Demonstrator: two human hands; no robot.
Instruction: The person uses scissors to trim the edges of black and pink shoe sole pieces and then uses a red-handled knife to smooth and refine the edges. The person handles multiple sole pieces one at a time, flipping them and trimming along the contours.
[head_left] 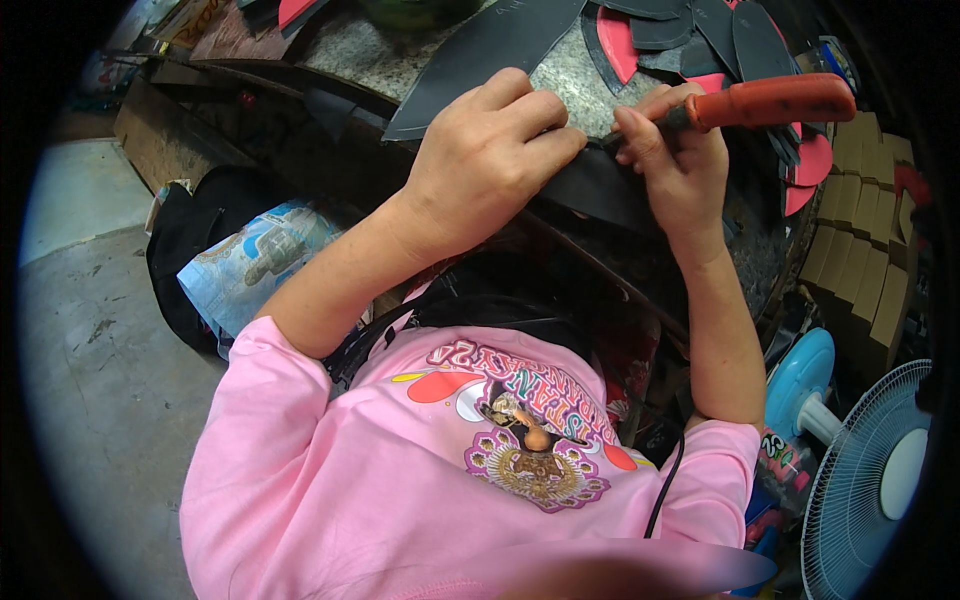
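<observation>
My left hand (495, 160) is closed at the near edge of the work surface, its thumb and index finger pinched together on the rim of a black sheet piece (590, 185). Just right of it, my right hand (675, 160) curls around the dark neck of a tool with an orange-red handle (775, 102). The handle points out to the right, while the tool's working end is hidden by the fingers. Thumb and index fingertip of that hand also meet at the black edge. Beyond the left hand lies a larger pointed black piece (480, 60).
Several black cut pieces (755, 45) with pink-red ones (617, 45) lie on the speckled grey worktop (570, 85). Stacked tan blocks (860, 220) and a standing fan (880, 480) are at the right. A black bag (185, 245) with blue printed cloth (265, 255) sits at the left.
</observation>
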